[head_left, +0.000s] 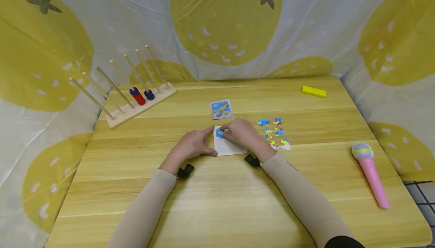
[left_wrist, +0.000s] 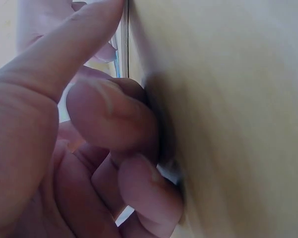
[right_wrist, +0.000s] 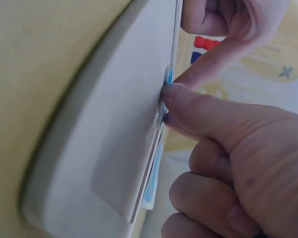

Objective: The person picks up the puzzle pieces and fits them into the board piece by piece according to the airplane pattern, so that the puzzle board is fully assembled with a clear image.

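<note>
A white puzzle tray [head_left: 230, 149] lies on the wooden table, with blue jigsaw pieces [head_left: 219, 133] in its upper left corner. My left hand [head_left: 190, 145] spans the tray's left side, its straight index finger at the top corner and its thumb at the bottom one. Over that upper left part, my right hand [head_left: 244, 134] pinches a small puzzle piece [right_wrist: 162, 113] between thumb and index finger; those fingertips mostly cover it. In the right wrist view, another blue-edged piece [right_wrist: 169, 73] sits at the thumb tip.
Loose blue and yellow puzzle pieces [head_left: 267, 131] lie right of the tray. Behind it is a picture card [head_left: 221, 109]. A wooden peg rack [head_left: 124, 119] with red and purple beads stands back left. Yellow blocks [head_left: 313, 91] and a pink toy microphone [head_left: 372, 176] lie to the right.
</note>
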`<act>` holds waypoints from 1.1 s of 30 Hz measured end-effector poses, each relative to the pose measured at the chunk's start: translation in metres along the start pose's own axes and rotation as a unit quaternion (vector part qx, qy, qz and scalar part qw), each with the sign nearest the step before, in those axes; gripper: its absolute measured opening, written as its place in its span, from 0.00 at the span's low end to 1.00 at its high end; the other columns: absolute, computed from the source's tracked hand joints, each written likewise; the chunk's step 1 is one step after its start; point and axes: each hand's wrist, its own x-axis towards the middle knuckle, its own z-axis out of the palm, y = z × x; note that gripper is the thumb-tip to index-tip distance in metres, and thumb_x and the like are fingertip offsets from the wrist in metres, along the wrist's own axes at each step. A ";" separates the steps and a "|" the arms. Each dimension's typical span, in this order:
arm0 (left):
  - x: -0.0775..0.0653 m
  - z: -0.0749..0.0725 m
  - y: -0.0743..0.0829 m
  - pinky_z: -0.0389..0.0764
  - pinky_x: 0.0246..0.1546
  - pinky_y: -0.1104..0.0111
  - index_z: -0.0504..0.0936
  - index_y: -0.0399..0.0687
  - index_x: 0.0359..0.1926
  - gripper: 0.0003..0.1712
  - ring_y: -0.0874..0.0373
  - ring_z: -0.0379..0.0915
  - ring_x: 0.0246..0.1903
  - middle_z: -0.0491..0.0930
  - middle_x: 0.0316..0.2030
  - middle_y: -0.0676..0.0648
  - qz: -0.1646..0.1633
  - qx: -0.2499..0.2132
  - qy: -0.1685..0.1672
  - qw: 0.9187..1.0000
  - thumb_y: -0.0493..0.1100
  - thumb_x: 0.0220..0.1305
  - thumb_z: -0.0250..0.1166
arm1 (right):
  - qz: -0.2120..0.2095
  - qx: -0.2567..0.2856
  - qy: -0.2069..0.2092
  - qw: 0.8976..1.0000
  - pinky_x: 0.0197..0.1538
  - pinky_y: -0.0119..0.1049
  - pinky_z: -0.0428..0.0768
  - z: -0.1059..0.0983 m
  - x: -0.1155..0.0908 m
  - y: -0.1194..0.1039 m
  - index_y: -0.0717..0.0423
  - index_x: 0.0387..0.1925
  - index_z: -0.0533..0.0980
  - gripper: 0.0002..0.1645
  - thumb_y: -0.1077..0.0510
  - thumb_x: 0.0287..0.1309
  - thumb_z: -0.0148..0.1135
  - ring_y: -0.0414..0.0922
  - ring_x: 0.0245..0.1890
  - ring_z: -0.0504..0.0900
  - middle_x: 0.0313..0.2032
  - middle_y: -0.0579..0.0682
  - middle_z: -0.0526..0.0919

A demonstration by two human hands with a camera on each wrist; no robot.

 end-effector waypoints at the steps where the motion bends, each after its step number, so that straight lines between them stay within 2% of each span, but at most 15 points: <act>1: 0.000 0.000 0.000 0.69 0.28 0.67 0.61 0.50 0.83 0.61 0.59 0.70 0.22 0.80 0.24 0.52 0.001 0.000 0.001 1.000 0.62 0.56 0.81 | -0.002 0.000 0.007 1.000 0.44 0.44 0.83 0.000 0.000 -0.001 0.45 0.57 0.88 0.17 0.48 0.73 0.67 0.47 0.39 0.86 0.44 0.51 0.93; 5: -0.001 -0.002 0.001 0.69 0.28 0.67 0.61 0.50 0.83 0.61 0.59 0.70 0.22 0.80 0.24 0.52 0.001 -0.001 -0.001 1.000 0.62 0.56 0.81 | 0.000 0.004 0.020 1.000 0.40 0.43 0.81 0.001 0.000 -0.001 0.45 0.55 0.90 0.15 0.49 0.72 0.68 0.48 0.36 0.86 0.41 0.51 0.93; 9: -0.001 -0.003 0.002 0.69 0.28 0.66 0.61 0.50 0.83 0.61 0.59 0.70 0.22 0.80 0.24 0.52 -0.002 0.000 -0.004 1.000 0.62 0.56 0.81 | 0.013 0.010 0.019 1.000 0.36 0.39 0.78 -0.003 -0.002 0.001 0.44 0.58 0.88 0.17 0.47 0.72 0.67 0.44 0.32 0.82 0.39 0.51 0.93; 12: 0.000 -0.002 0.002 0.69 0.28 0.66 0.60 0.50 0.84 0.62 0.58 0.70 0.22 0.80 0.25 0.52 -0.006 0.000 -0.003 1.000 0.62 0.55 0.81 | 0.027 0.042 0.020 0.999 0.32 0.36 0.73 -0.016 -0.009 0.010 0.45 0.62 0.85 0.21 0.46 0.72 0.67 0.42 0.27 0.77 0.31 0.50 0.89; 15: -0.001 -0.002 0.002 0.69 0.28 0.66 0.60 0.50 0.84 0.62 0.58 0.69 0.23 0.79 0.26 0.51 -0.007 -0.003 -0.003 1.000 0.62 0.55 0.81 | 0.046 0.112 0.035 0.992 0.28 0.35 0.69 -0.035 -0.025 0.034 0.48 0.65 0.83 0.26 0.47 0.70 0.70 0.41 0.21 0.69 0.21 0.47 0.77; 18: -0.001 -0.001 0.002 0.69 0.29 0.66 0.59 0.51 0.84 0.63 0.58 0.69 0.24 0.79 0.26 0.51 -0.009 -0.008 -0.003 1.000 0.62 0.54 0.82 | 0.069 0.191 0.059 0.977 0.28 0.36 0.67 -0.052 -0.045 0.070 0.51 0.67 0.82 0.28 0.49 0.68 0.72 0.41 0.20 0.62 0.18 0.45 0.68; 21: -0.001 0.000 0.003 0.70 0.29 0.66 0.57 0.51 0.85 0.65 0.58 0.70 0.25 0.80 0.27 0.52 -0.009 -0.008 -0.001 1.000 0.63 0.54 0.82 | 0.097 0.239 0.070 0.964 0.29 0.36 0.66 -0.058 -0.062 0.108 0.51 0.67 0.81 0.29 0.50 0.67 0.74 0.40 0.20 0.58 0.18 0.42 0.62; 23: -0.002 0.000 0.003 0.70 0.30 0.66 0.57 0.51 0.85 0.66 0.58 0.70 0.25 0.80 0.27 0.52 -0.009 -0.008 0.000 1.000 0.63 0.53 0.82 | 0.119 0.266 0.062 0.955 0.28 0.36 0.64 -0.058 -0.071 0.129 0.50 0.68 0.80 0.30 0.51 0.67 0.74 0.40 0.20 0.56 0.18 0.42 0.59; 27: -0.003 0.001 0.003 0.69 0.30 0.66 0.57 0.53 0.85 0.65 0.58 0.69 0.25 0.79 0.27 0.52 -0.007 -0.007 0.001 1.000 0.62 0.53 0.82 | 0.135 0.285 0.032 0.948 0.28 0.37 0.62 -0.055 -0.079 0.155 0.49 0.68 0.80 0.29 0.50 0.68 0.73 0.41 0.20 0.55 0.18 0.41 0.57; 33: -0.002 0.001 0.002 0.69 0.30 0.66 0.58 0.55 0.85 0.64 0.58 0.69 0.25 0.79 0.27 0.52 -0.008 -0.011 0.003 1.000 0.62 0.53 0.82 | 0.143 0.278 0.007 0.950 0.29 0.36 0.63 -0.049 -0.075 0.163 0.44 0.66 0.82 0.27 0.48 0.68 0.73 0.41 0.21 0.59 0.19 0.42 0.62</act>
